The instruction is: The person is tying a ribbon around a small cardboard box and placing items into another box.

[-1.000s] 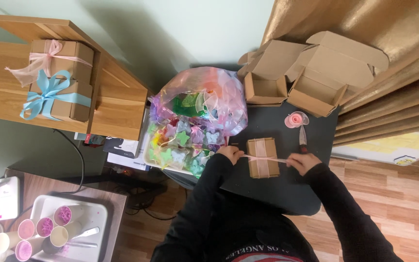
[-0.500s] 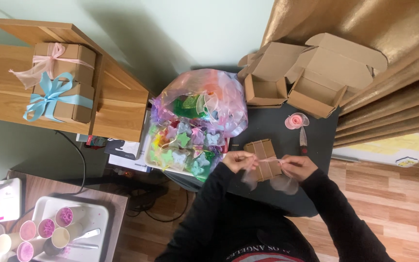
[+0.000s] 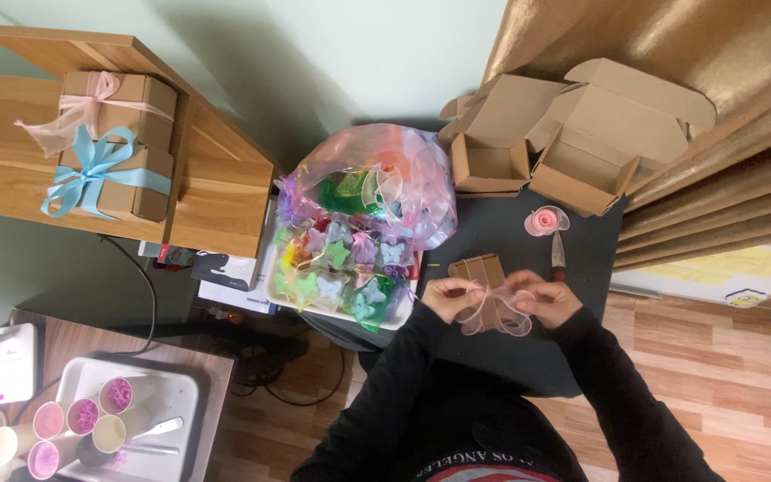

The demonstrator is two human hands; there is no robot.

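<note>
Resting between both hands' fingers (image 3: pixel 457 293), apparently, sheer ribbon (image 3: pixel 495 319) loops.

Small box (image 3: pixel 479 272) between hands, open boxes (image 3: pixel 573 134) behind

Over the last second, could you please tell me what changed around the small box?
The pink ribbon, earlier stretched flat across the small cardboard box, is now gathered into bow loops between the left hand and right hand. Box, ribbon roll and knife stayed put.

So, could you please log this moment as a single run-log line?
left hand: holds pink ribbon loop | right hand: holds other loop | small brown box: under bow, on dark table
</note>
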